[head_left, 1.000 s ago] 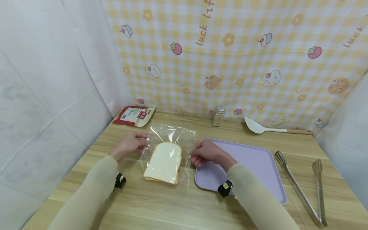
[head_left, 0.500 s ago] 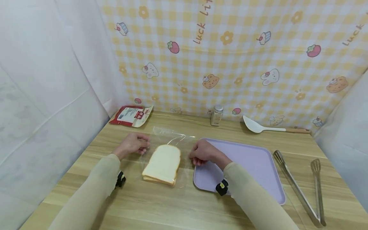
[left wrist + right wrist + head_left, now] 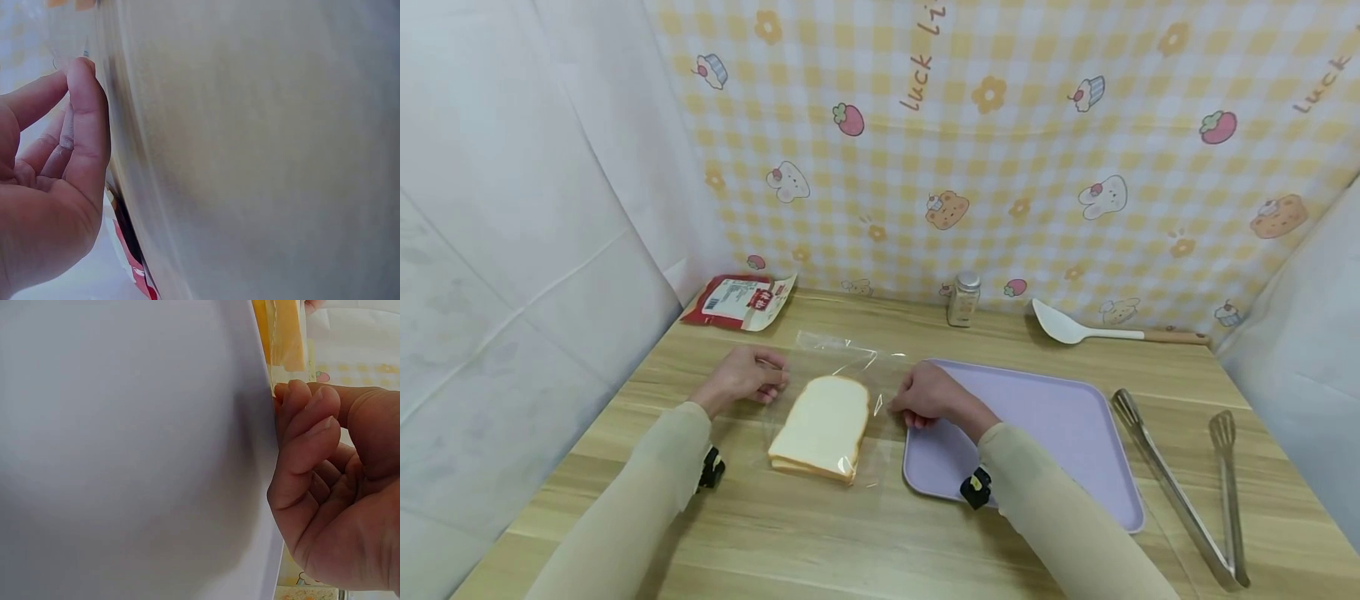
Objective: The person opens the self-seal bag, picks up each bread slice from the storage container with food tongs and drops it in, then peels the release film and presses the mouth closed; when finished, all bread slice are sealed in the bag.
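Note:
Stacked bread slices [image 3: 823, 423] lie flat inside a clear plastic bag [image 3: 835, 353], low over the wooden table and left of the middle. My left hand [image 3: 743, 378] pinches the bag's left edge between thumb and fingertips, as the left wrist view also shows. On the opposite side, my right hand [image 3: 931, 395] pinches the bag's right edge, its other fingers curled and overlapping the corner of a lilac tray [image 3: 1037, 417]. In the right wrist view, the bread's tan crust [image 3: 289, 337] shows through the film just beyond the fingertips.
Metal tongs [image 3: 1183, 492] lie right of the tray. Behind it rest a white ladle-like spoon [image 3: 1067, 330] with a wooden handle and a glass shaker [image 3: 964, 300]. A red and cream food pouch [image 3: 739, 302] lies at the back left, near the curtain [image 3: 970, 150].
The bag's raised far part has come down and its film lies flatter over the bread. Both hands keep their pinch at the sides; the head view has shifted slightly.

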Demonstrator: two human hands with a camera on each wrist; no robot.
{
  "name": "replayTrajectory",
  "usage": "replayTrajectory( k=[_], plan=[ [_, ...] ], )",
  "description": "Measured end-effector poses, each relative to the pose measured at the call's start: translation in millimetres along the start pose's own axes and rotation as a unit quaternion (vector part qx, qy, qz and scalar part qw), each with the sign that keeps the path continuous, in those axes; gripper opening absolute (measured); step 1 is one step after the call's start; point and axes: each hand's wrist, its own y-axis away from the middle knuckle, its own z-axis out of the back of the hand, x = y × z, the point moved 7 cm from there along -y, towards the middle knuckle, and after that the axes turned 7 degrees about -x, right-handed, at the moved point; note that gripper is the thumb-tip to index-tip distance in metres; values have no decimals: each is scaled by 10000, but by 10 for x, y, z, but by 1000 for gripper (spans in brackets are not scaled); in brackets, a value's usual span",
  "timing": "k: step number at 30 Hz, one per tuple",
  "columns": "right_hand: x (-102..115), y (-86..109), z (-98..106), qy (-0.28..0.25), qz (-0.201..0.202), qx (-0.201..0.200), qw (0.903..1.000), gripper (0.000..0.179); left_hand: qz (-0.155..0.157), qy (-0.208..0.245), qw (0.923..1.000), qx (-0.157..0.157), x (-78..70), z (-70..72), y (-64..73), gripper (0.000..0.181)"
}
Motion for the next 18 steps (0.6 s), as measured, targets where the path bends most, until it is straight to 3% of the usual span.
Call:
replayTrajectory(
  k=[12, 15, 18],
  plan=[
    [3, 4, 40, 52, -8, -201, 9998, 34, -18, -48, 10000, -71, 22, 84, -18, 39],
    [3, 72, 215, 91, -67, -509, 9986, 33, -214, -336, 9990, -190, -22, 178, 14, 40],
    [-25, 199, 525, 61, -108, -947, 9954, 32, -584, -946, 9929, -425, -134, 316, 97, 43]
  ],
)
